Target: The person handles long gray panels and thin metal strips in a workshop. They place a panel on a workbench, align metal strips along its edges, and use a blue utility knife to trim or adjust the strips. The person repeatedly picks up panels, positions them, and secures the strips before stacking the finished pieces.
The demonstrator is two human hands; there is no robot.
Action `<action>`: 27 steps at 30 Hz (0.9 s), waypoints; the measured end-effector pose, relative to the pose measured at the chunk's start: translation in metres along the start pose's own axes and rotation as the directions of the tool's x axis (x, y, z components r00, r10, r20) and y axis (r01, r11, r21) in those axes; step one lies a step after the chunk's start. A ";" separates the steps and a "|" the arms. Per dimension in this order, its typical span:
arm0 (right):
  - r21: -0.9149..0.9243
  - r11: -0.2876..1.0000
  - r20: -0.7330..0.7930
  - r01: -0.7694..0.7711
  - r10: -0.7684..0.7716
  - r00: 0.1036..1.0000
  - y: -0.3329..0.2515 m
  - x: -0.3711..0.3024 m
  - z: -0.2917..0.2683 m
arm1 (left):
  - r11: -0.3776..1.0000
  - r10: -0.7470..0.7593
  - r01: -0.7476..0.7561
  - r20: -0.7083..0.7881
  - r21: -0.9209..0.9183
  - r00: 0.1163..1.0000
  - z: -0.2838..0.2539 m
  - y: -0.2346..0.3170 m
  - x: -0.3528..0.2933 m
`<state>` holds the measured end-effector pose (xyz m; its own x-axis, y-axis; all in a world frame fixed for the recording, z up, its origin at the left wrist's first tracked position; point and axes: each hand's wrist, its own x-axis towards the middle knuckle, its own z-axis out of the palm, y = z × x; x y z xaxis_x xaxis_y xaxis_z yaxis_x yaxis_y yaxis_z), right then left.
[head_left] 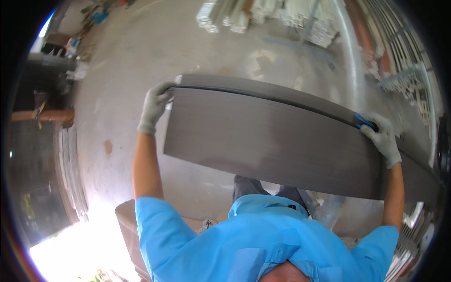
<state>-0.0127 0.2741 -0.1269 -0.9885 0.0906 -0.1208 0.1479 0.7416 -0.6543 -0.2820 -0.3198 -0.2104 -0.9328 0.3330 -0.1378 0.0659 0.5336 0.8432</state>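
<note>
A long dark grey panel (263, 136) lies across in front of me, with a narrow black groove or strip (244, 92) running along its far side. My left hand (155, 104), in a pale work glove, is closed at the panel's far left corner, where the dark line ends. My right hand (383, 138), gloved too, is closed round a small blue-and-black hand tool (365, 122) on the dark line near the panel's right part. The fingers cover most of this tool, so its kind cannot be made out.
Bundles of pale long profiles (300, 14) lie on the concrete floor (136, 51) at the far side. Racks of long bars (399, 42) stand at the far right. To the left are a dark glass-like panel (40, 174) and a brown bar (44, 115).
</note>
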 end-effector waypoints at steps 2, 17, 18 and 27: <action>-0.139 0.988 0.031 0.060 -0.056 0.998 0.004 0.004 -0.008 | 0.968 -0.064 0.025 -0.148 -0.249 0.987 0.016 -0.019 -0.007; -0.034 0.967 0.225 0.253 -0.239 0.945 0.010 0.040 -0.016 | 0.957 -0.163 0.110 -0.184 -0.268 0.969 0.022 -0.003 -0.015; -0.056 0.959 0.209 0.279 -0.262 0.942 0.006 0.044 -0.010 | 0.958 -0.162 0.109 -0.188 -0.265 0.969 0.022 -0.002 -0.015; -0.119 0.889 0.219 0.442 -0.411 0.885 -0.044 0.082 0.033 | 0.957 -0.154 0.080 -0.257 -0.278 0.954 0.036 0.022 -0.019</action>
<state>-0.0995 0.2273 -0.1323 -0.9289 -0.3702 -0.0017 -0.3091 0.7783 -0.5466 -0.2498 -0.2870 -0.2081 -0.9911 0.0358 -0.1282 -0.1101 0.3211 0.9406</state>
